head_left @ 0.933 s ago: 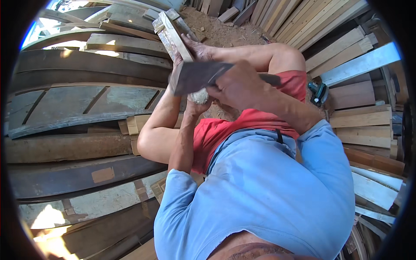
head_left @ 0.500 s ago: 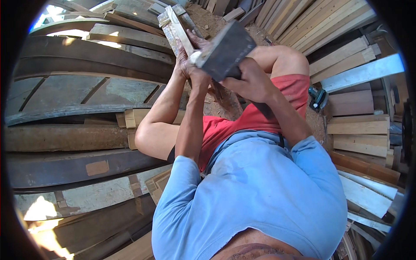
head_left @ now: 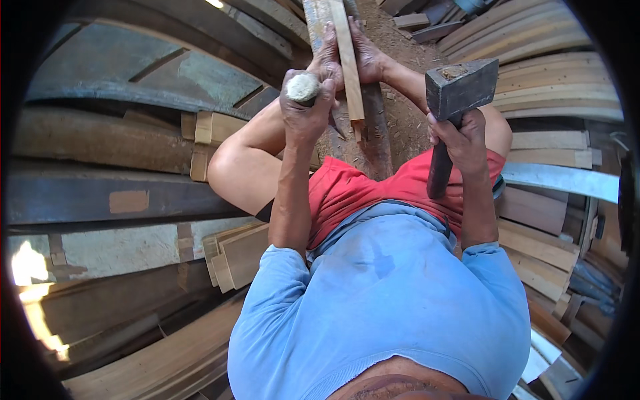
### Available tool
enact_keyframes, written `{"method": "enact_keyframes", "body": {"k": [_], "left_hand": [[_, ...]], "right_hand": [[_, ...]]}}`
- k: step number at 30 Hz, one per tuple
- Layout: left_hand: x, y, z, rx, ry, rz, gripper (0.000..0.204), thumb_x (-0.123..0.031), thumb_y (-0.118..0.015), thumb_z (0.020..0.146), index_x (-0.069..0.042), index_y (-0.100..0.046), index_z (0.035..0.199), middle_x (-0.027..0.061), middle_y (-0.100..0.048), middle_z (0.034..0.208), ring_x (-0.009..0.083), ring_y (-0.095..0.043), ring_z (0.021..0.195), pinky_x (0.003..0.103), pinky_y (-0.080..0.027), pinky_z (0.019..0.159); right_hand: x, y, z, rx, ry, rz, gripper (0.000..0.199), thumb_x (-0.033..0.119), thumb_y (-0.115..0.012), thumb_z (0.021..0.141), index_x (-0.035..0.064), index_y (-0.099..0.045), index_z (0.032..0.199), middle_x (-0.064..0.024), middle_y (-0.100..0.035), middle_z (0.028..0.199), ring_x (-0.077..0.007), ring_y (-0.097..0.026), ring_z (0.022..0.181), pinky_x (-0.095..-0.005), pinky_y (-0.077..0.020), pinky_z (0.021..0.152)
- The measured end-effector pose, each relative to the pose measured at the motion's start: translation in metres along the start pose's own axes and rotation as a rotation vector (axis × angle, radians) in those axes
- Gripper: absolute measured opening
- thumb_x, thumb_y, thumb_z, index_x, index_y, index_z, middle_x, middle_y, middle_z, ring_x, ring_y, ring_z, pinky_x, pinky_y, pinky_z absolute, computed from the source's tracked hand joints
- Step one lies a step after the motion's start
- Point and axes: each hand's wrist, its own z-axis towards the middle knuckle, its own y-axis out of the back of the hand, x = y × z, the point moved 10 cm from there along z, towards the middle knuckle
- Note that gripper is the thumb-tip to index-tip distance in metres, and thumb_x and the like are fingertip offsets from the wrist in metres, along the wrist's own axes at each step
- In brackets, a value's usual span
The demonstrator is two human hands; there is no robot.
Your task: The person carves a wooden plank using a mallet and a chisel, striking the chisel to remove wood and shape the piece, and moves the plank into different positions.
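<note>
My left hand is closed around a chisel, its pale, battered handle end facing up. A dark pointed part shows below that fist, beside the wood; most of the blade is hidden. In my right hand is a mallet with a dark, blocky head, raised over my right thigh and apart from the chisel. A narrow wooden strip runs lengthwise between my bare feet, which press on it from both sides. Its near end is cut to a smaller, stepped shape. Under it lies a worn plank.
Long dark planks are stacked along my left. Lighter boards lie piled at the far right, and a pale metallic-looking bar sticks out below them. Wood shavings litter the ground. Small board pieces stand by my left elbow.
My hands, close together before, have moved apart: the right with the mallet to the right, the left with the chisel slightly nearer. The view has shifted, showing the strip's near end.
</note>
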Motion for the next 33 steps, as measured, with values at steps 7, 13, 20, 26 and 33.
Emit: {"method": "enact_keyframes", "body": {"k": [7,13,20,26,33], "left_hand": [[0.045,0.006,-0.014,-0.022,0.050,0.142,0.019,-0.001,-0.072,0.088,-0.007,-0.054,0.091,-0.0011,-0.059,0.070,0.0079,-0.060,0.058,0.026,-0.051,0.053],[0.056,0.010,-0.016,0.018,-0.033,0.096,0.020,0.003,-0.071,0.085,-0.006,-0.054,0.092,0.0004,-0.058,0.073,0.0086,-0.059,0.063,0.027,-0.050,0.057],[0.051,0.010,-0.020,0.063,-0.087,0.126,0.021,0.008,-0.064,0.087,-0.007,-0.051,0.093,0.0024,-0.058,0.072,0.0104,-0.058,0.060,0.027,-0.051,0.054],[0.054,0.011,-0.024,-0.013,-0.056,0.079,0.019,0.003,-0.070,0.082,-0.005,-0.055,0.090,0.0012,-0.058,0.075,0.0101,-0.057,0.066,0.027,-0.050,0.063],[0.056,0.007,-0.024,0.107,-0.127,-0.023,0.016,0.005,-0.065,0.087,-0.006,-0.054,0.091,0.0041,-0.061,0.078,0.0113,-0.060,0.065,0.028,-0.052,0.056]], "right_hand": [[0.032,-0.040,0.025,0.114,0.047,-0.057,0.002,0.001,-0.068,0.090,0.0027,-0.069,0.089,-0.0003,-0.063,0.069,-0.0057,-0.056,0.059,-0.0240,-0.0450,0.054],[0.063,-0.057,0.038,0.145,0.167,-0.041,0.004,-0.002,-0.069,0.088,0.0005,-0.069,0.091,-0.0012,-0.064,0.072,-0.0061,-0.057,0.060,-0.0231,-0.0441,0.053],[0.085,-0.063,0.040,0.138,0.243,-0.100,0.005,0.000,-0.072,0.087,0.0000,-0.072,0.093,-0.0019,-0.067,0.072,-0.0059,-0.058,0.061,-0.0217,-0.0440,0.054],[0.114,-0.076,0.039,0.147,0.371,-0.125,0.005,0.000,-0.071,0.088,-0.0025,-0.071,0.092,-0.0029,-0.068,0.074,-0.0076,-0.059,0.062,-0.0237,-0.0460,0.056],[0.110,-0.120,0.043,0.274,0.540,-0.616,0.010,0.009,-0.067,0.090,0.0006,-0.070,0.085,-0.0068,-0.066,0.070,-0.0172,-0.063,0.060,-0.0302,-0.0501,0.058]]}}
